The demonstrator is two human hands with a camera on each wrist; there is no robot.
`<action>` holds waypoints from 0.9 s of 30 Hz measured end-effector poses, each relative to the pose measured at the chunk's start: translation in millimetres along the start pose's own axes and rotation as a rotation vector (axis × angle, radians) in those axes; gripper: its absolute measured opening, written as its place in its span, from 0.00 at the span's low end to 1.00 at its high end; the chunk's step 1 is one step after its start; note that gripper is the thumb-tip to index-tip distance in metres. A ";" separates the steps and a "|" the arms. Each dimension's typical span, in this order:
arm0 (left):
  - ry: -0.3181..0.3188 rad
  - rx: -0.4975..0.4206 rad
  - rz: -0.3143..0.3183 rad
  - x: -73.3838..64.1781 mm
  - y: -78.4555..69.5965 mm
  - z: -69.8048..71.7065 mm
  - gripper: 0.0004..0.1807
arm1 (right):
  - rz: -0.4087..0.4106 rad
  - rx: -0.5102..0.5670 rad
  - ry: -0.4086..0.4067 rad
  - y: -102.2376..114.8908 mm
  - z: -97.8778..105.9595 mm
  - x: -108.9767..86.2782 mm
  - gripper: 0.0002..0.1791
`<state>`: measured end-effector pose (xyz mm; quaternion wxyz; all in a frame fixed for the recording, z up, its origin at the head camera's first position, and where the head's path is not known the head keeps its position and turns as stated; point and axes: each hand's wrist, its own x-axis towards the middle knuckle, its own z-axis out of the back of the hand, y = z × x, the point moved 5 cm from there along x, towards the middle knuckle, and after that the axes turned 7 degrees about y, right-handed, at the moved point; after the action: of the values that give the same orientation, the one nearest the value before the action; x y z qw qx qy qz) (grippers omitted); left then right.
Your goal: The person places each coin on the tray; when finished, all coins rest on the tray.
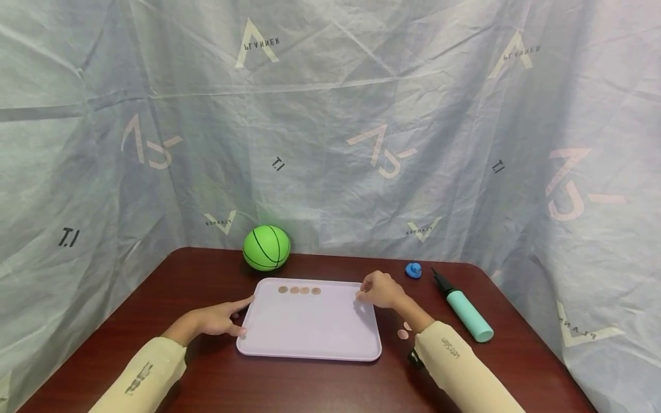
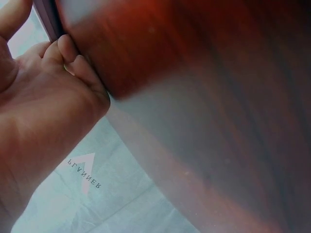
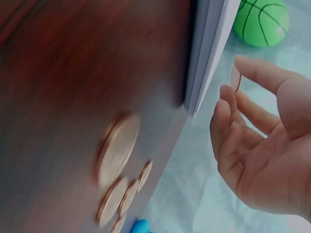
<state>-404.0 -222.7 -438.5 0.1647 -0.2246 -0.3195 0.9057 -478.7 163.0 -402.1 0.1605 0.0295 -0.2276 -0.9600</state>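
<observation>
A pale lilac tray lies on the table, with several copper-coloured coins in a row along its far side. My left hand touches the tray's left edge, thumb and index finger spread apart along the rim; in the left wrist view its other fingers bend low beside the tray. Between thumb and fingertip, my right hand pinches a coin over the tray's far right corner. More loose coins lie on the table right of the tray, partly hidden by the right forearm in the head view.
Behind the tray sits a green ball with black lines. A blue rubber duck and a mint-green hand pump with a black nozzle are at the right. Grey printed cloth hangs around the dark red-brown table.
</observation>
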 end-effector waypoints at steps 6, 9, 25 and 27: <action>0.000 0.008 0.002 -0.5 -1.1 0.6 0.52 | -0.004 0.015 -0.014 12.6 -6.2 8.0 0.10; -0.003 0.004 0.010 -1.1 -0.7 0.3 0.52 | -0.027 0.009 -0.016 17.0 -9.6 12.2 0.10; -0.003 0.007 -0.025 -4.1 -2.7 0.6 0.51 | -0.063 0.028 0.067 41.4 -24.3 29.6 0.06; -0.004 0.007 -0.025 -4.3 -3.2 1.2 0.51 | -0.059 0.020 0.067 44.0 -24.6 31.3 0.07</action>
<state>-400.4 -222.9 -434.4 0.1763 -0.2182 -0.3195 0.9051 -492.2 105.3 -403.9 0.1394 0.0701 -0.2305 -0.9605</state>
